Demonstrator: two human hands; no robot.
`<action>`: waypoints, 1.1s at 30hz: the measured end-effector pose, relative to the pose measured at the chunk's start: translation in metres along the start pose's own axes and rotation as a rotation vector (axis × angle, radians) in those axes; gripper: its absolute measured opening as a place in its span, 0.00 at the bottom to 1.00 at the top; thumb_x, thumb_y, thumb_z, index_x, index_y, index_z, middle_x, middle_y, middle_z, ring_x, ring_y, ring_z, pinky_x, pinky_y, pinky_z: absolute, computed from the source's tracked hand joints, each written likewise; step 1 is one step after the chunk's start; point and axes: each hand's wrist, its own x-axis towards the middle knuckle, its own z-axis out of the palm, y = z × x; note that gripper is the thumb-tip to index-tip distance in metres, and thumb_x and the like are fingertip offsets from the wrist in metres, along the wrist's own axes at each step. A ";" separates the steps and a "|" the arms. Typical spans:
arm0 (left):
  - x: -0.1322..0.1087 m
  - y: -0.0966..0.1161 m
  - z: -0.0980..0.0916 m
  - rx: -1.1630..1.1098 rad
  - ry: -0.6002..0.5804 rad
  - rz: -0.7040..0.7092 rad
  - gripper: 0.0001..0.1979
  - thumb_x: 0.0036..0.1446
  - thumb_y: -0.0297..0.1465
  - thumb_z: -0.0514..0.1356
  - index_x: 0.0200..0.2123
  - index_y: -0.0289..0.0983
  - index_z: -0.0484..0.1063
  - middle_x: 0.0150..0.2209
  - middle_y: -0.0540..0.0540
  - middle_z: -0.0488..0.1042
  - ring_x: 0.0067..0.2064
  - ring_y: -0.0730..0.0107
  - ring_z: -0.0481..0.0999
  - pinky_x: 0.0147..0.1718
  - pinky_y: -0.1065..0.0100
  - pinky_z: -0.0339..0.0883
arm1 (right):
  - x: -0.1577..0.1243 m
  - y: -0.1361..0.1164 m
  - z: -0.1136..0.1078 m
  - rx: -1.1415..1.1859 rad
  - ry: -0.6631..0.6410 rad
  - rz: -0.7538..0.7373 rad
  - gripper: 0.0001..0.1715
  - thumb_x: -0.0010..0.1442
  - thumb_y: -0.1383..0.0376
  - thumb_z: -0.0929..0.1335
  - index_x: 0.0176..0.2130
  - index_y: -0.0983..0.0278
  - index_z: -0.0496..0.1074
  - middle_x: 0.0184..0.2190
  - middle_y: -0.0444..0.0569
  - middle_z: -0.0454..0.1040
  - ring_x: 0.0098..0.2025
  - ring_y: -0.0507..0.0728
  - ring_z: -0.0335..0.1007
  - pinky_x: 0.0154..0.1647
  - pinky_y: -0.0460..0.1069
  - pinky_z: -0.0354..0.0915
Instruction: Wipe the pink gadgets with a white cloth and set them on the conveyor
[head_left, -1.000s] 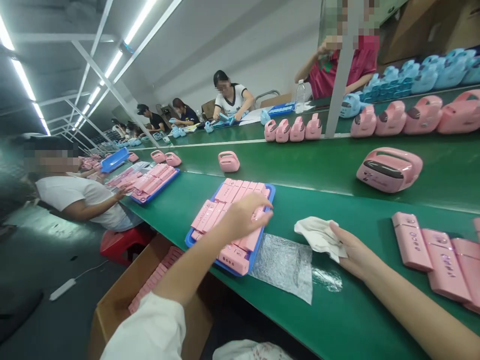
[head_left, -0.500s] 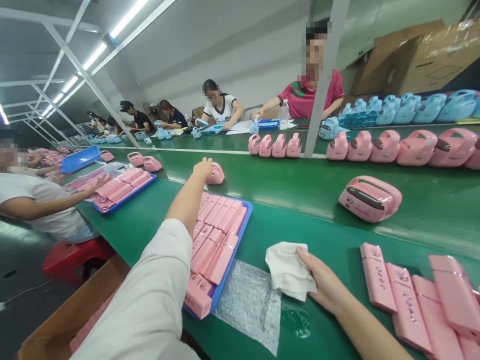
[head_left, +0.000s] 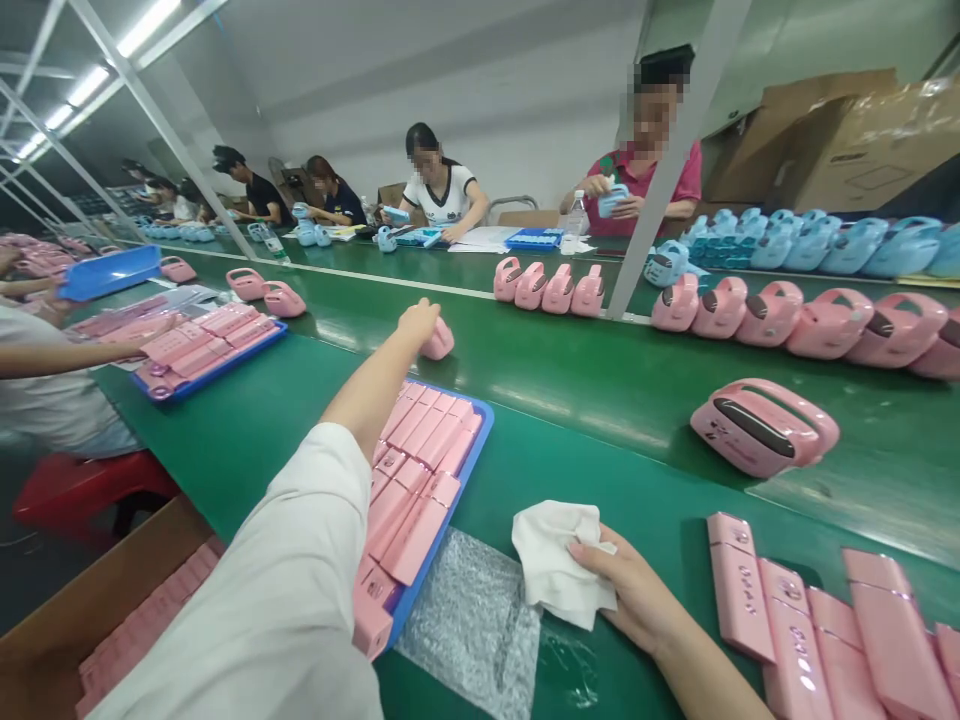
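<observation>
My left hand (head_left: 418,322) reaches far over the green bench, closed on a small pink handled case (head_left: 439,341); its fingertips are partly hidden behind the hand. My right hand (head_left: 637,585) grips a crumpled white cloth (head_left: 559,560) between thumb and fingers. Under my left forearm lies a blue tray (head_left: 480,425) filled with pink rectangular parts (head_left: 431,430). A clear plastic bag (head_left: 480,610) rests between the tray and the cloth. Farther right, another pink handled case (head_left: 761,425) with a dark front panel lies on the bench.
Loose pink parts (head_left: 739,585) lie at the right. Behind them runs a row of pink cases (head_left: 769,312). A white post (head_left: 637,250) rises from the bench. Co-workers sit opposite and at the left. A cardboard box (head_left: 45,640) of pink parts stands at lower left.
My left hand and the pink case have shifted slightly right along the bench. The right hand still holds the cloth. The co-worker in the red shirt has lifted a light blue piece.
</observation>
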 end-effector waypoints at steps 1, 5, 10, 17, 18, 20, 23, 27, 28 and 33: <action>-0.004 0.010 -0.007 0.013 -0.013 0.011 0.17 0.63 0.36 0.58 0.52 0.34 0.68 0.52 0.40 0.70 0.49 0.62 0.73 0.47 0.55 0.71 | 0.001 0.000 -0.002 -0.018 0.034 -0.007 0.17 0.50 0.51 0.73 0.38 0.55 0.77 0.35 0.46 0.80 0.36 0.61 0.78 0.37 0.52 0.72; -0.034 0.065 -0.038 0.044 -0.086 0.145 0.14 0.63 0.25 0.53 0.49 0.33 0.71 0.54 0.38 0.68 0.50 0.63 0.72 0.50 0.64 0.65 | 0.002 -0.004 -0.010 -0.049 0.260 -0.118 0.29 0.49 0.53 0.71 0.50 0.59 0.74 0.34 0.48 0.79 0.32 0.60 0.75 0.31 0.49 0.71; -0.104 0.137 -0.056 0.015 -0.262 0.550 0.16 0.61 0.25 0.51 0.47 0.42 0.72 0.51 0.46 0.69 0.40 0.68 0.74 0.34 0.68 0.61 | -0.011 -0.011 -0.004 -0.299 0.528 -0.323 0.42 0.51 0.50 0.70 0.61 0.65 0.65 0.24 0.45 0.71 0.22 0.53 0.63 0.19 0.45 0.59; -0.186 0.193 -0.031 -0.065 -0.331 0.873 0.14 0.56 0.20 0.54 0.42 0.38 0.73 0.48 0.42 0.70 0.38 0.64 0.75 0.27 0.65 0.59 | -0.029 -0.003 0.008 -0.894 0.617 -0.447 0.37 0.44 0.42 0.70 0.44 0.65 0.76 0.32 0.53 0.78 0.32 0.60 0.73 0.31 0.49 0.67; -0.191 0.193 -0.031 -0.088 -0.325 0.864 0.16 0.57 0.20 0.53 0.45 0.36 0.73 0.50 0.40 0.69 0.40 0.62 0.76 0.29 0.64 0.61 | -0.029 -0.003 0.011 -0.937 0.621 -0.437 0.38 0.43 0.40 0.69 0.42 0.66 0.77 0.31 0.54 0.78 0.31 0.61 0.73 0.31 0.50 0.67; -0.195 0.188 -0.036 -0.150 -0.378 0.835 0.21 0.57 0.20 0.54 0.53 0.35 0.69 0.58 0.39 0.65 0.45 0.60 0.76 0.33 0.63 0.65 | -0.028 -0.004 0.020 -1.000 0.653 -0.422 0.40 0.42 0.37 0.67 0.40 0.66 0.76 0.31 0.55 0.78 0.31 0.61 0.73 0.31 0.51 0.66; -0.200 0.165 -0.052 -0.232 -0.475 0.776 0.29 0.54 0.18 0.54 0.60 0.38 0.63 0.68 0.42 0.52 0.54 0.60 0.73 0.40 0.63 0.69 | -0.025 -0.010 0.038 -1.039 0.675 -0.411 0.41 0.41 0.34 0.65 0.37 0.65 0.74 0.32 0.56 0.78 0.32 0.63 0.73 0.32 0.52 0.66; -0.211 0.131 -0.069 -0.232 -0.511 0.727 0.27 0.57 0.19 0.51 0.62 0.29 0.61 0.65 0.36 0.58 0.59 0.58 0.69 0.52 0.63 0.66 | -0.018 -0.021 0.061 -1.165 0.721 -0.393 0.35 0.43 0.36 0.64 0.35 0.62 0.70 0.30 0.55 0.76 0.32 0.64 0.72 0.32 0.53 0.63; -0.212 0.122 -0.071 -0.202 -0.516 0.717 0.27 0.58 0.20 0.51 0.61 0.29 0.62 0.65 0.35 0.59 0.59 0.57 0.69 0.52 0.62 0.66 | -0.017 -0.024 0.065 -1.198 0.734 -0.369 0.33 0.43 0.37 0.63 0.33 0.61 0.69 0.28 0.54 0.75 0.31 0.64 0.71 0.31 0.53 0.62; -0.191 0.039 -0.068 -0.209 -0.336 0.433 0.21 0.63 0.26 0.52 0.59 0.36 0.66 0.62 0.41 0.64 0.59 0.60 0.68 0.54 0.61 0.65 | -0.017 -0.027 0.065 -1.261 0.794 -0.235 0.26 0.46 0.39 0.64 0.28 0.58 0.64 0.24 0.50 0.71 0.28 0.62 0.68 0.29 0.53 0.61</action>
